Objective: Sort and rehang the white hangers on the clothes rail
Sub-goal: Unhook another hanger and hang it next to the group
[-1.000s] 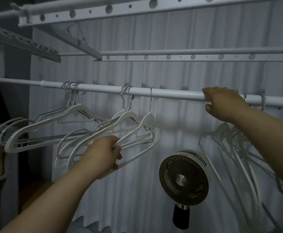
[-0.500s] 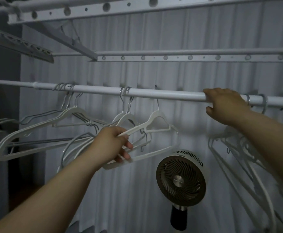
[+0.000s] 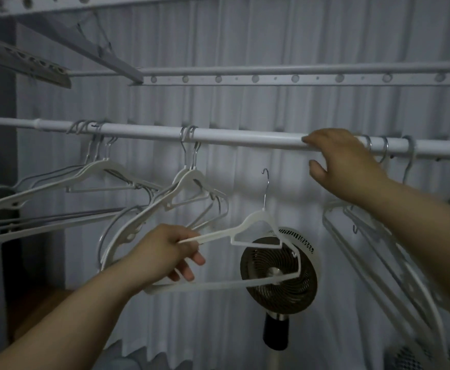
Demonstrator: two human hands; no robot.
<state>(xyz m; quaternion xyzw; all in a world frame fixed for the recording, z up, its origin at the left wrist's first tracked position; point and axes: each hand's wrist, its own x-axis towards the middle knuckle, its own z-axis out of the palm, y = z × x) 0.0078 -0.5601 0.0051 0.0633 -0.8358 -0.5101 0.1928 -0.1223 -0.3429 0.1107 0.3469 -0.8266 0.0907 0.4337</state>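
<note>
A white clothes rail [image 3: 245, 136] runs across the view. My left hand [image 3: 165, 253] grips the left arm of one white hanger [image 3: 256, 222], which hangs free below the rail with its metal hook pointing up, clear of the bar. My right hand [image 3: 344, 161] rests on the rail, fingers curled over the top. Two white hangers [image 3: 192, 180] hang on the rail left of centre. Another group of hangers [image 3: 95, 169] hangs further left. More hangers [image 3: 386, 236] hang behind my right forearm at the right.
A round standing fan [image 3: 278, 268] stands behind the held hanger, in front of a white pleated curtain [image 3: 245, 36]. Perforated white drying bars [image 3: 298, 78] run overhead. A dark wall and wooden floor lie at the left.
My left hand has lifted one hanger off the rail and brought it down and to the right; its hook is now below the bar. My right hand stays on the rail.
</note>
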